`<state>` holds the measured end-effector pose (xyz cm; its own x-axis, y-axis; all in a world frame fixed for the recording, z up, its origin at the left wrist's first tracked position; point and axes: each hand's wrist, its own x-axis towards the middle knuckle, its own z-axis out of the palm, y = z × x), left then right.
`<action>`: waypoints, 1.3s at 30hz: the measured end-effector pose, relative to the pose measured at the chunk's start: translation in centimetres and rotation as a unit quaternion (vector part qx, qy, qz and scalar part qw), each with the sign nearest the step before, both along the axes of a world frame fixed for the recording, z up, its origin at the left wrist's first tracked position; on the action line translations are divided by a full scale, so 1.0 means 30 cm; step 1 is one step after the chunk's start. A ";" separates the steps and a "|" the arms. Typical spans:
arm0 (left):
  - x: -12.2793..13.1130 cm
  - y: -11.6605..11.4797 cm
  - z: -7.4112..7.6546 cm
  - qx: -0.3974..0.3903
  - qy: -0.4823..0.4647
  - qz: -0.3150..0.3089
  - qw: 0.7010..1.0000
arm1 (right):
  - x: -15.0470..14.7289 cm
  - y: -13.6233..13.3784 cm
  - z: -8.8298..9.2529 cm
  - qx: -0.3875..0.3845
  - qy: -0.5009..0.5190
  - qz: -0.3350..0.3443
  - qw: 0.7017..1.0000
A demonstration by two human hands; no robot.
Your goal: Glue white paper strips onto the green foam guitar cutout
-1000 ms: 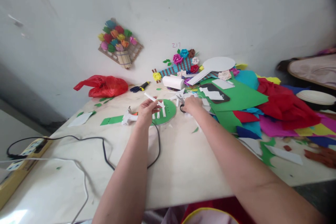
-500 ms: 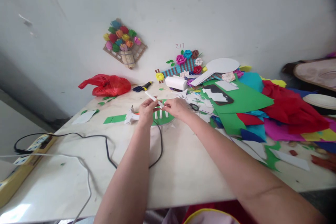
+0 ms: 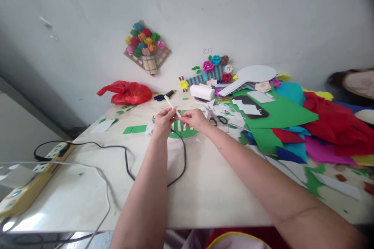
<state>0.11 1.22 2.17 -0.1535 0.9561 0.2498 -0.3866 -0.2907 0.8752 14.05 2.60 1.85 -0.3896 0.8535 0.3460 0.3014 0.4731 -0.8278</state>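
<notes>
Over the middle of the pale tabletop (image 3: 210,186): one thin white paper roll (image 3: 168,101), held between two hands, its long axis slanting from a free far-left end down to a near-right end. Left hand (image 3: 164,121): one, thumb and fingers pinching the roll along its lower part. Right hand (image 3: 195,119): one, fingertips pinched at the roll's near-right end, making it the nearer hand to that tip. Green disc (image 3: 184,135): one, flat on the table below the fingers, bearing short white strips (image 3: 179,125), at least three, side by side; fingers may hide others. Green tail (image 3: 133,129): one, lying to the left; any join with the disc is hidden. Glue gun (image 3: 149,128): one, white, just beside the left hand and partly covered by it. Black cord (image 3: 185,155): one length, looping past the disc's near side. Scissors (image 3: 219,117): one pair, black-handled, right of the right hand, among white scraps (image 3: 238,116) too jumbled to count. Dark phone (image 3: 264,113): one, partly under torn white paper. Red plastic bag (image 3: 131,94): one, far left. Power strip (image 3: 37,182): one, left edge. Paper-tulip bouquet (image 3: 146,42): one, on the wall.
</notes>
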 end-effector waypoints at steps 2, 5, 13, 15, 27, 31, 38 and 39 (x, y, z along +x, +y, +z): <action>-0.025 -0.001 0.016 0.001 -0.028 0.033 0.999 | -0.022 -0.002 0.002 -0.004 0.003 0.032 0.999; -0.077 0.000 0.048 -0.006 -0.095 0.109 0.989 | -0.062 -0.007 0.006 0.028 -0.065 0.025 0.997; -0.219 -0.023 0.103 -0.037 -0.117 0.202 0.972 | -0.253 -0.018 0.004 0.208 -0.339 -0.014 0.918; -0.240 -0.034 0.099 -0.041 -0.110 0.209 0.971 | -0.300 -0.022 -0.002 0.208 -0.381 -0.007 0.901; -0.298 -0.048 0.152 0.030 -0.124 0.225 0.966 | -0.304 0.050 0.054 0.127 -0.336 -0.111 0.926; -0.283 -0.040 0.195 0.094 -0.164 0.197 0.962 | -0.205 0.132 0.096 0.057 -0.264 -0.178 0.946; -0.226 0.026 0.085 -0.035 -0.128 0.059 0.989 | -0.028 0.163 0.107 -0.061 0.003 -0.060 0.996; -0.222 0.034 0.056 -0.058 -0.114 0.047 0.991 | -0.004 0.159 0.101 -0.068 0.044 -0.017 0.997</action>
